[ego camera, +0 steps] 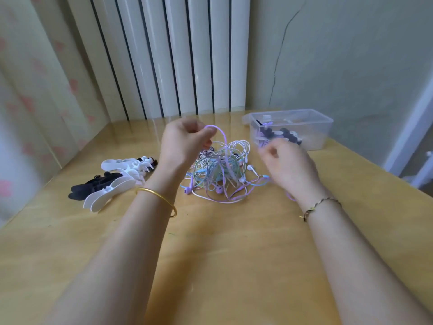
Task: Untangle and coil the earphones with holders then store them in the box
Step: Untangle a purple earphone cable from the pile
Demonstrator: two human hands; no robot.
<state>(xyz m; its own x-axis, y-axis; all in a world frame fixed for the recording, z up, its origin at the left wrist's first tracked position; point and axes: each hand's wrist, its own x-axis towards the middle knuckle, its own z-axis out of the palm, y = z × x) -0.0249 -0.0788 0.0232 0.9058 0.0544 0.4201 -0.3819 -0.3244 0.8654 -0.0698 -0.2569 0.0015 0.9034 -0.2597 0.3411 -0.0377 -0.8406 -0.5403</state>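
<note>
1. Left hand (pixel 185 143): raised above the table (pixel 234 231), back of the hand toward the camera and wrist bent slightly inward. Its grip is closed in a pinch, with thumb and forefinger holding a purple cable (pixel 221 134). The cable arches up from the fingertips and drops into the heap below.
2. Right hand (pixel 290 165): held lower and to the right of the heap, with the forearm reaching in from the near right edge. The fingers are curled toward the palm. Motion blur hides the grip, so whether it has hold of a strand cannot be told.
3. Tangle of earphones (pixel 220 174): white, purple and pale blue cables lie knotted together on the table between the two hands, with buds showing at its near edge.
4. Holders (pixel 114 181): white and black pieces lie in a loose pile on the table, left of the left forearm.
5. Box (pixel 325 127): clear plastic and open-topped, it stands at the far right, beyond the right hand. Inside it lie dark and white wound sets (pixel 278 134).
6. Wrists: gold bangle (pixel 161 198) on the left, braided bracelet (pixel 321 204) on the right.
</note>
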